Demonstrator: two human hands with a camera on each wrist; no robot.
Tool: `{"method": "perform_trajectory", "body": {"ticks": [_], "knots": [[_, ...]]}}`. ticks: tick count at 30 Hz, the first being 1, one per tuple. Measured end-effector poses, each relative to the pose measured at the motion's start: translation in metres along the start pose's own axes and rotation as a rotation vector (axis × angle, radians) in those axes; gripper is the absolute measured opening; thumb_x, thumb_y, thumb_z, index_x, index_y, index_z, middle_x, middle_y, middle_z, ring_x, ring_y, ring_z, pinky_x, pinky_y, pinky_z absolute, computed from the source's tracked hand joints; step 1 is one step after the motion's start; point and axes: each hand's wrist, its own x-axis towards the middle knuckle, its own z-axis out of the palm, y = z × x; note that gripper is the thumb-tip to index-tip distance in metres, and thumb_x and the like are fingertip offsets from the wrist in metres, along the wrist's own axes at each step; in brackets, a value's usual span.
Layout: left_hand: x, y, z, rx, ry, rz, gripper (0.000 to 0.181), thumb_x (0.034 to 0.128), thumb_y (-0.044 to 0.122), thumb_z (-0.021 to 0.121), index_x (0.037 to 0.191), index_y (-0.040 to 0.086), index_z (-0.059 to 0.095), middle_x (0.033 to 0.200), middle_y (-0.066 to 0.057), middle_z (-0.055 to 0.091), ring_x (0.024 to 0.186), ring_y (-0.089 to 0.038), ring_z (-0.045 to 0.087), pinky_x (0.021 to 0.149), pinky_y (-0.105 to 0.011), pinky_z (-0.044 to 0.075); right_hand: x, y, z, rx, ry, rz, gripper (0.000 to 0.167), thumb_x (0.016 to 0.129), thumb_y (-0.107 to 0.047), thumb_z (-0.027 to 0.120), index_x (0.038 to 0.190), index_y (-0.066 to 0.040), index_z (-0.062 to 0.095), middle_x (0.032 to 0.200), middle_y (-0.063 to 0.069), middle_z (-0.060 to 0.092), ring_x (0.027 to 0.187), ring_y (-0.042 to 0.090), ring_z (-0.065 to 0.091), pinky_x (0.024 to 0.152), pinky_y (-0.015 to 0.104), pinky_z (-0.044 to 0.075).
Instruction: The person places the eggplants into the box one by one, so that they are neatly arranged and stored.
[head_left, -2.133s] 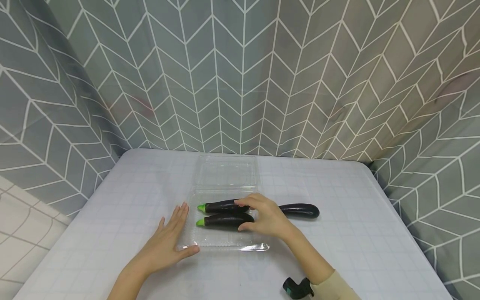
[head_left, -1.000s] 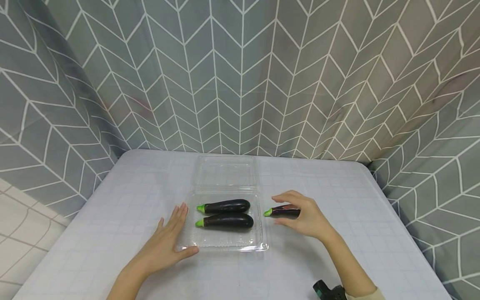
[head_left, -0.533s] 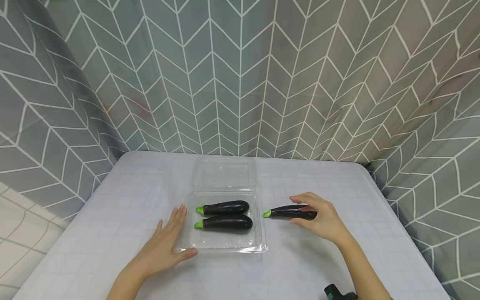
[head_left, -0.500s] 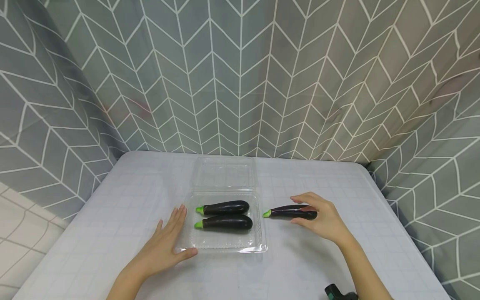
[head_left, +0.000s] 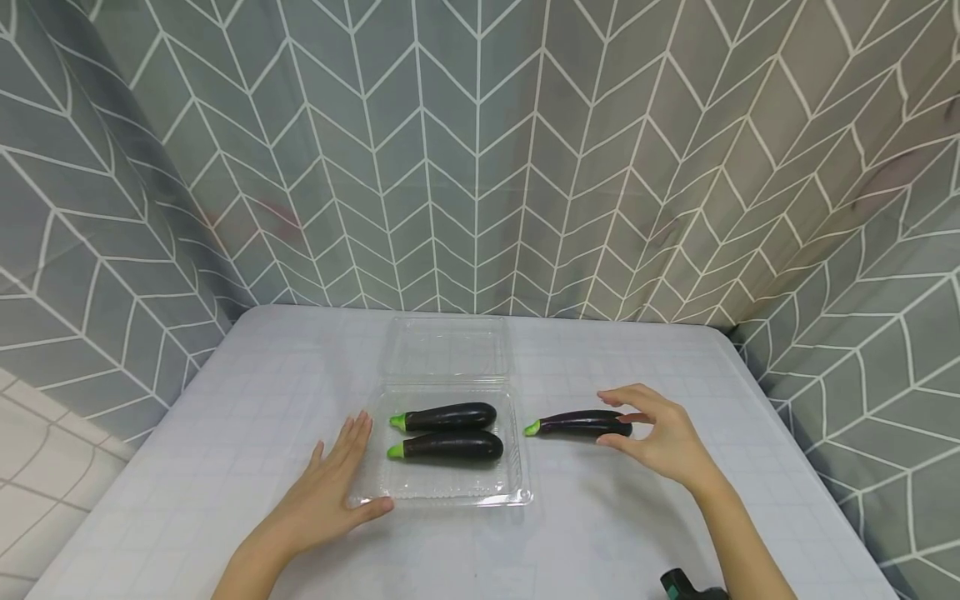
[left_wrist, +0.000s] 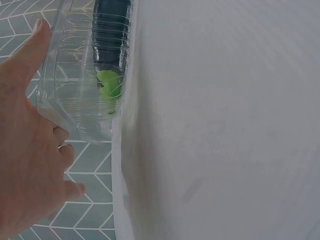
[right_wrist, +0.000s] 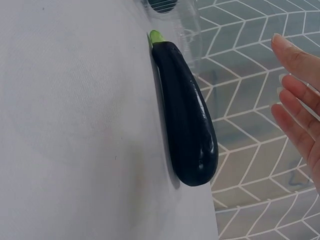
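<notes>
Two dark purple eggplants, an upper one (head_left: 453, 415) and a lower one (head_left: 452, 446), lie side by side in a clear plastic clamshell container (head_left: 450, 502), green stem ends to the left. Its lid (head_left: 447, 346) is folded back. My left hand (head_left: 322, 496) rests spread at the container's left edge, thumb at the near corner. A third eggplant (head_left: 573, 422) lies on the table right of the container, stem toward it. Around its thick end hovers my right hand (head_left: 660, 433), fingers parted. The right wrist view shows these fingers (right_wrist: 300, 95) apart from that eggplant (right_wrist: 187, 125).
A white cloth with a faint grid covers the table (head_left: 262, 367). A grey chevron-patterned curtain (head_left: 480, 167) hangs behind it and along the sides. On my right wrist sits a black camera mount (head_left: 686, 586).
My right hand has left the lower eggplant in the container and moved right to the third eggplant, then slid further along to its thick end. The left hand has stayed put.
</notes>
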Motion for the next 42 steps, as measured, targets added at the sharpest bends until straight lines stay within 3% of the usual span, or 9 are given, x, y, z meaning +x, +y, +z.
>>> {"method": "perform_trajectory", "body": {"ticks": [12,18,21,30,37,42], "knots": [[0.001,-0.001,0.0,0.01,-0.004,-0.008,0.108,0.0785,0.061,0.068,0.153,0.002,0.016,0.158,-0.017,0.017,0.143,-0.038,0.017,0.105,-0.07,0.016,-0.005,0.017,-0.007,-0.018,-0.014,0.042,0.061,0.063,-0.007,0.089,0.12,-0.013,0.067,0.11,-0.005,0.064,0.103,0.014,0.06,0.076,0.034,0.057],[0.001,-0.001,-0.001,-0.001,-0.012,-0.013,0.108,0.0788,0.061,0.067,0.154,0.003,0.015,0.159,-0.016,0.016,0.144,-0.037,0.015,0.105,-0.069,0.015,-0.005,0.025,-0.003,-0.06,0.015,0.057,0.06,0.06,0.0,0.089,0.116,-0.006,0.068,0.106,0.001,0.066,0.099,0.009,0.06,0.075,0.031,0.057],[0.001,-0.001,-0.001,-0.007,-0.014,-0.013,0.108,0.0788,0.06,0.068,0.154,0.003,0.015,0.159,-0.016,0.016,0.144,-0.037,0.014,0.105,-0.069,0.015,-0.001,0.015,-0.002,-0.065,0.022,0.061,0.057,0.059,0.006,0.088,0.112,0.0,0.068,0.103,0.005,0.066,0.097,0.008,0.061,0.074,0.033,0.057],[0.0,-0.001,0.001,-0.005,-0.002,-0.004,0.109,0.0785,0.059,0.069,0.154,0.004,0.014,0.158,-0.018,0.018,0.143,-0.039,0.017,0.105,-0.07,0.016,-0.008,0.052,0.008,-0.041,-0.008,0.158,0.053,0.066,-0.009,0.088,0.116,-0.009,0.068,0.108,0.001,0.066,0.105,0.003,0.057,0.088,0.027,0.051],[0.0,0.001,-0.001,-0.013,-0.005,-0.009,0.108,0.0783,0.059,0.069,0.154,0.004,0.014,0.158,-0.019,0.018,0.143,-0.039,0.017,0.105,-0.07,0.016,-0.009,0.061,0.016,-0.14,-0.066,0.189,0.053,0.07,-0.021,0.087,0.117,-0.009,0.068,0.112,-0.003,0.065,0.108,0.015,0.058,0.089,0.037,0.051],[0.0,0.002,-0.001,-0.011,-0.004,-0.01,0.108,0.0784,0.059,0.069,0.154,0.004,0.015,0.158,-0.018,0.018,0.143,-0.039,0.017,0.105,-0.07,0.016,-0.012,0.063,0.021,-0.207,-0.078,0.193,0.051,0.068,-0.017,0.088,0.115,-0.011,0.07,0.111,-0.004,0.065,0.106,0.022,0.061,0.087,0.043,0.052]]}}
